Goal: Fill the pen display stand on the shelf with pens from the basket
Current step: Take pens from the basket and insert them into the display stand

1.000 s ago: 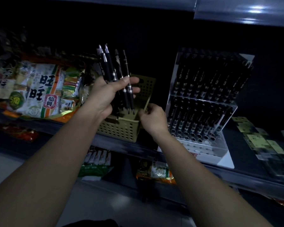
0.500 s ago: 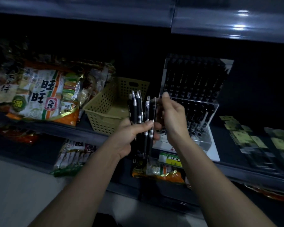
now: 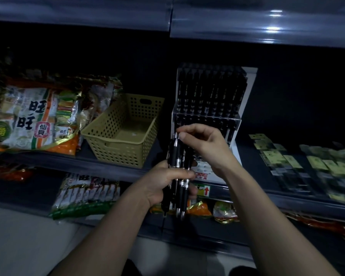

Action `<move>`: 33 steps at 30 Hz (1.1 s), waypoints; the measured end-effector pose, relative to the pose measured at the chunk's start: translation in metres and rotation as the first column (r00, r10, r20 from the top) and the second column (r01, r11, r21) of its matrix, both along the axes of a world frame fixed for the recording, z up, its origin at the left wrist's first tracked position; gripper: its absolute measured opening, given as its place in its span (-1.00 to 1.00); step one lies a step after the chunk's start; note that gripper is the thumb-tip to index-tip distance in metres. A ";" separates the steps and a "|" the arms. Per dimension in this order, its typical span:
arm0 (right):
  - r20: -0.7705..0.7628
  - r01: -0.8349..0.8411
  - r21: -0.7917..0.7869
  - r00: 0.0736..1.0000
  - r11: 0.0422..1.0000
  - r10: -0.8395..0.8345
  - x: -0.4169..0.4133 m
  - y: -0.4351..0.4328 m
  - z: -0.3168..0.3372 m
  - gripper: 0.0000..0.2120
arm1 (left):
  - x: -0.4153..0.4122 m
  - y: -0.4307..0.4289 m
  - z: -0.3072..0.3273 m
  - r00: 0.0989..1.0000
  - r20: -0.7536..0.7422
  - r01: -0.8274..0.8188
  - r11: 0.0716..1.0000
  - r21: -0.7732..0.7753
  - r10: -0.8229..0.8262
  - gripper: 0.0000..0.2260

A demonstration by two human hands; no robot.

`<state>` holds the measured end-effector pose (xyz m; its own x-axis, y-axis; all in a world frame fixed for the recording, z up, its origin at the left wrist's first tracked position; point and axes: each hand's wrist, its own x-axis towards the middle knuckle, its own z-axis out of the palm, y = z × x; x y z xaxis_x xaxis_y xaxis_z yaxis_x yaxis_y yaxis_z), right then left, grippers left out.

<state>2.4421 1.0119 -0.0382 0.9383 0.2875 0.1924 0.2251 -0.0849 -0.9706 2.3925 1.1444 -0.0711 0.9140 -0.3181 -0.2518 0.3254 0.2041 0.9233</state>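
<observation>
At lower centre, a bundle of black pens (image 3: 176, 156) was gripped upright by the left hand (image 3: 161, 184), one pen's top pinched by the right hand (image 3: 207, 142). Beyond, the basket (image 3: 116, 154) was seen without pens. The pen display stand (image 3: 248, 86) was judged mostly filled, with the front holes left.

Dim and shadowy, glare on the upper shelf edge (image 3: 273, 20), right side blurred.

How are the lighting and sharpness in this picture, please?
Head view: dim overall, background nearly black; glare spots on the upper shelf edge; packets at far right are smeared; pens in the left hand are fairly sharp.
</observation>
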 end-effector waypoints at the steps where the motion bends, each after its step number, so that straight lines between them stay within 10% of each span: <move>1: 0.007 -0.013 -0.004 1.000 1.000 0.013 0.000 -0.002 0.000 -0.86 | 0.001 -0.001 0.000 1.000 -0.002 0.002 1.000 0.006 -0.002 -0.88; 7: 0.200 0.133 -0.248 0.976 0.960 -0.084 0.006 -0.010 -0.003 -0.73 | 0.005 -0.015 -0.004 0.997 -0.042 -0.066 0.998 -0.002 0.066 -0.92; 15: -0.129 -0.017 -0.393 0.991 0.919 -0.037 0.013 -0.015 0.003 -0.69 | 0.005 -0.021 -0.012 0.991 -0.110 -0.073 0.996 0.055 0.078 -0.87; 28: -0.406 -0.203 -0.219 0.908 0.954 0.100 0.021 -0.023 -0.003 -0.86 | 0.001 -0.016 -0.014 0.981 -0.183 0.064 0.997 0.034 -0.057 -0.65; 33: -0.424 -0.207 -0.124 0.895 0.970 0.137 0.022 -0.021 -0.008 -0.89 | 0.003 -0.016 -0.014 0.959 -0.266 0.033 0.969 -0.244 -0.100 -0.53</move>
